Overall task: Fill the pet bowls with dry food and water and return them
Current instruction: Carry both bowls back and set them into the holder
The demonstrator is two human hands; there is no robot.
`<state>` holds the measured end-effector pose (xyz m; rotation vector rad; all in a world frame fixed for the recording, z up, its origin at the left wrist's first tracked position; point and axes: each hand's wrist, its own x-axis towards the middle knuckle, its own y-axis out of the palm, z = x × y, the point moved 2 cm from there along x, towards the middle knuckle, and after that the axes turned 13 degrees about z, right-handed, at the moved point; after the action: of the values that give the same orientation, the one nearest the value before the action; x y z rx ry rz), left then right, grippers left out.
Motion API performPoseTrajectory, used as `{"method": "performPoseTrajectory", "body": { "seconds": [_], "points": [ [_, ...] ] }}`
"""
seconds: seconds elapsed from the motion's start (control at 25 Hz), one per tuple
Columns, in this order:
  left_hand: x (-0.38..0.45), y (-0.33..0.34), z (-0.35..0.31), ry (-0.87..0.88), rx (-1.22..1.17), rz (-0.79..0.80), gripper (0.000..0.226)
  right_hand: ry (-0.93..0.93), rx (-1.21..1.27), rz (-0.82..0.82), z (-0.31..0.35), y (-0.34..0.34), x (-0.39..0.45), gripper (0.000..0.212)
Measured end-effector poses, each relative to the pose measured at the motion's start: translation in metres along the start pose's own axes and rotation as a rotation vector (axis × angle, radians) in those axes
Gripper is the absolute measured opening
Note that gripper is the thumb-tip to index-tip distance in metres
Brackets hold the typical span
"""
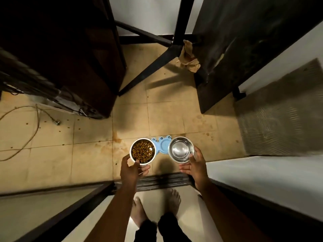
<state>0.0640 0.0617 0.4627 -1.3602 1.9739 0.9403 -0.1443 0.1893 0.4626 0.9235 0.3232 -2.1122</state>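
Observation:
My left hand (132, 169) grips a steel bowl (143, 151) full of brown dry food by its near rim. My right hand (194, 165) holds a second steel bowl (180, 148) that holds clear water, thumb on the near rim. Both bowls hang side by side in the air over the floor. Between and below them lies a light blue plastic bowl stand (161, 144) on the tiles, mostly hidden by the bowls.
A dark cabinet (70, 58) stands at the left and a dark panel (236, 49) at the right, with black metal legs (157, 63) behind. A cord (26, 137) lies on the tiled floor at left. My bare feet (155, 203) stand at a door threshold (162, 180).

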Motion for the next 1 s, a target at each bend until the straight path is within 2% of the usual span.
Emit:
{"method": "performPoseTrajectory", "body": {
  "seconds": [0.12,0.28,0.48,0.72,1.0],
  "points": [
    [0.081,-0.016,0.042,-0.075,0.005,-0.004,0.035,-0.001,-0.026,-0.042,-0.049,-0.010,0.082,0.051],
    [0.178,-0.037,0.101,-0.115,0.069,0.004,0.035,-0.021,-0.110,-0.097,-0.122,-0.026,0.180,0.033],
    [0.292,-0.055,0.189,-0.179,0.112,0.004,0.044,-0.025,-0.156,-0.052,-0.208,-0.053,0.285,0.028],
    [0.369,-0.069,0.233,-0.181,0.224,-0.011,0.041,0.030,-0.226,0.044,-0.270,-0.066,0.355,0.034],
    [0.390,-0.075,0.244,-0.107,0.455,-0.022,0.039,0.084,-0.262,0.082,-0.284,-0.052,0.382,0.041]
  ]
}}
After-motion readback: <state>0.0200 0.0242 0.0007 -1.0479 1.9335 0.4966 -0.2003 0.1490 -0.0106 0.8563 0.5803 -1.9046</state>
